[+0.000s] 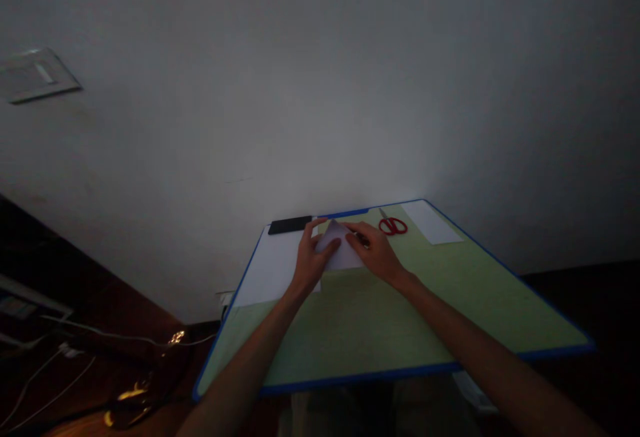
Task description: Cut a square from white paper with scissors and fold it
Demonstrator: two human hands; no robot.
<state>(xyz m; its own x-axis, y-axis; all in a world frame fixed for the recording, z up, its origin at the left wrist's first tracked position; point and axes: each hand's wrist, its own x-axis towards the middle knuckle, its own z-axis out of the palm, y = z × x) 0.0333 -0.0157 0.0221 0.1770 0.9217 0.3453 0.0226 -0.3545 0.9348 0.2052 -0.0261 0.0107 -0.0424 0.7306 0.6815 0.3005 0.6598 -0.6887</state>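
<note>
Between my two hands is a small piece of folded white paper [345, 258], its peak pointing toward the wall. My left hand [311, 255] pinches its left side, thumb on top. On the right side, my right hand [373, 247] grips the paper with thumb and fingers; some fingertips are hidden behind it. The paper is held over the green tabletop [380, 330]. Red-handled scissors [393, 226] lie just beyond my right hand, blades toward the wall. Left of my left hand, a larger white sheet [265, 270] lies flat.
A black flat phone-like object [290, 225] rests on the sheet's far end. A white paper strip [433, 222] lies at the far right. The table has a blue edge [360, 378] and stands against a wall [320, 90]. White cables [145, 340] run at the lower left.
</note>
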